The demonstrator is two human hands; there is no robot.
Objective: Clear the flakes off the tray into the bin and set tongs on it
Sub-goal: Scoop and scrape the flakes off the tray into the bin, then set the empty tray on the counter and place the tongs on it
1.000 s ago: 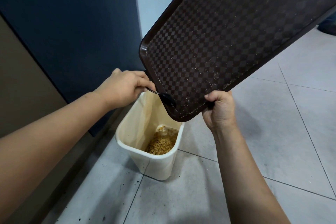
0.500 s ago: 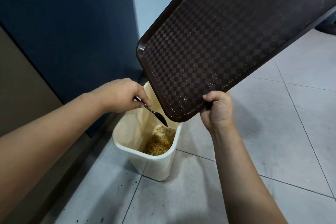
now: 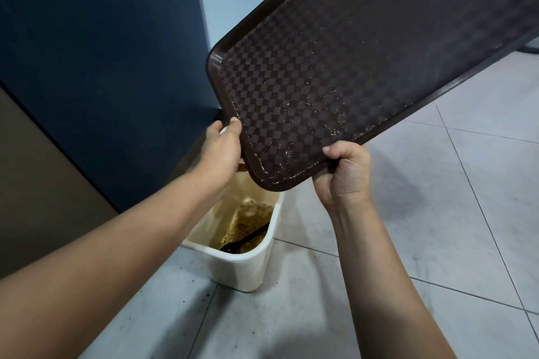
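Far left: one dark blue panel (image 3: pixel 96 46) filling the upper left of the frame, a brown strip below it at the left edge. Lower left: one left forearm rising diagonally to the left hand (image 3: pixel 223 148) at centre, fingers (image 3: pixel 234 123) curled over the tray's left rim, thumb side tucked behind the edge; gripping that rim. Centre bottom: one cream bin (image 3: pixel 245 268) standing on the tiled floor (image 3: pixel 437 227), close against the blue panel; open floor to its right and in front. Inside: one heap of tan flakes (image 3: pixel 248 221) and one black spoon (image 3: pixel 245 239) lying on them. Directly above the bin, apart from its rim: the lower corner of one brown checkered tray (image 3: pixel 350 67), tilted steeply, running to the upper right and cut off by the frame edge. Scattered pale crumbs clinging along the tray's lower rim and face. Right of centre: right hand (image 3: pixel 344 175), fingers wrapped under the tray's bottom edge, thumb on top, clamped on it. Far right: bare floor tiles with grout lines.
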